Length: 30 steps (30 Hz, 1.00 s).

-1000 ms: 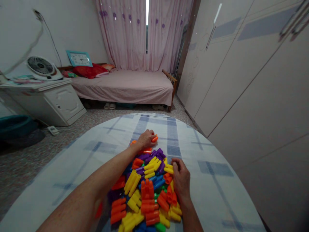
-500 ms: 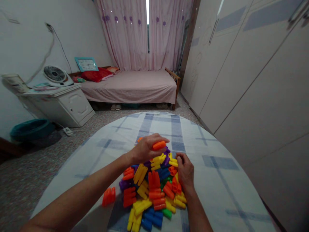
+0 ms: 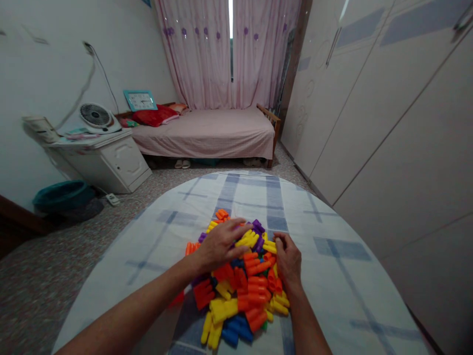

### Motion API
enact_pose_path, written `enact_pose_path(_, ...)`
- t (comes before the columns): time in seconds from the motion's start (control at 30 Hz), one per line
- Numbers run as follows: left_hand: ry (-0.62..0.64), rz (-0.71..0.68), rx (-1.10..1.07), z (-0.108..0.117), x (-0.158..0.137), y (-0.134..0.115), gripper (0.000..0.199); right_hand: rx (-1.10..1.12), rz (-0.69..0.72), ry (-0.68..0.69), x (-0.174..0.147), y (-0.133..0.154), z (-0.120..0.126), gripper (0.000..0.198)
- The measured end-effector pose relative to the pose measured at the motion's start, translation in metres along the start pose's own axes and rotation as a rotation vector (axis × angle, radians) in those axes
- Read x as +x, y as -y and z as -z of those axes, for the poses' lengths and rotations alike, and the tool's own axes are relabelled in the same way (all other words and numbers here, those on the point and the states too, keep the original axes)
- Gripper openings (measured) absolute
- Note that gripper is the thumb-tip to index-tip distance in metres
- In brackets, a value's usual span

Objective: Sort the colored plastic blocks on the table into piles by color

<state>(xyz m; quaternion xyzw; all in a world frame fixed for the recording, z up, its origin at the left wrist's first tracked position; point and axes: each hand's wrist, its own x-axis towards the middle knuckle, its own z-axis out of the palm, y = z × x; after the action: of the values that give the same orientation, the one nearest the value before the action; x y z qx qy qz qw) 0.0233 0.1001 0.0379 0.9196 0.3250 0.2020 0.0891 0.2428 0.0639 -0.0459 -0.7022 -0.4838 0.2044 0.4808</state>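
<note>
A heap of plastic building blocks made of joined tubes lies in front of me. My left hand (image 3: 221,242) is over the heap with its fingers spread, touching or just above a yellow block (image 3: 248,240). Just below its fingertips sits an orange block (image 3: 257,265). My right hand (image 3: 289,259) rests at the heap's right side, fingers curled in, close to another yellow block (image 3: 269,246); whether anything is inside them is hidden. Purple blocks (image 3: 257,227) lie at the far side, blue blocks (image 3: 236,329) at the near side. My left forearm hides part of the heap's left.
The blocks lie on an oval table with a checked cloth (image 3: 332,276). Beyond it stand a bed (image 3: 214,130), a white cabinet (image 3: 121,160) with a fan (image 3: 98,117), and a teal bin (image 3: 62,195). A wardrobe (image 3: 388,123) lines the right side.
My left hand has let go of the orange block and come down and spread over the heap. More orange blocks show in the middle. My right hand stays beside the heap.
</note>
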Motion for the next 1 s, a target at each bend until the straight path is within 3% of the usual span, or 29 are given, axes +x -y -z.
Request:
enact_pose_path(0.07, -0.068, 0.251, 0.017, -0.003, 0.004, 0.031, 0.046, 0.001, -0.002, -0.002, 0.0, 0.0, 0.0, 0.035)
enact_pose_path(0.13, -0.051, 0.426, 0.056, -0.007, 0.01, 0.064, 0.054, 0.003, -0.007, -0.006, -0.001, 0.0, 0.0, 0.035)
enact_pose_path(0.23, 0.191, 0.443, 0.008, -0.013, 0.02, 0.099, 0.066, -0.001, -0.004, -0.007, -0.001, 0.001, 0.0, 0.034)
enact_pose_path(0.3, 0.272, 0.43, 0.016, -0.017, 0.027, 0.107, 0.064, -0.01, -0.005, -0.006, -0.001, 0.001, 0.0, 0.033)
enact_pose_path(0.57, 0.189, 0.478, 0.062, -0.034, 0.034, 0.093, 0.035, -0.005, 0.015, -0.02, 0.0, 0.0, -0.001, 0.034)
enact_pose_path(0.77, 0.082, 0.577, 0.003, -0.024, 0.032, 0.081, 0.022, 0.001, 0.016, -0.012, 0.001, -0.002, -0.001, 0.035)
enact_pose_path(0.87, -0.023, 0.568, -0.028, -0.014, 0.029, 0.059, 0.026, 0.001, 0.022, -0.013, 0.002, -0.002, -0.002, 0.037)
enact_pose_path(1.0, -0.228, 0.383, -0.179, -0.009, 0.021, 0.014, 0.026, -0.001, 0.023, -0.011, 0.002, -0.002, -0.002, 0.039)
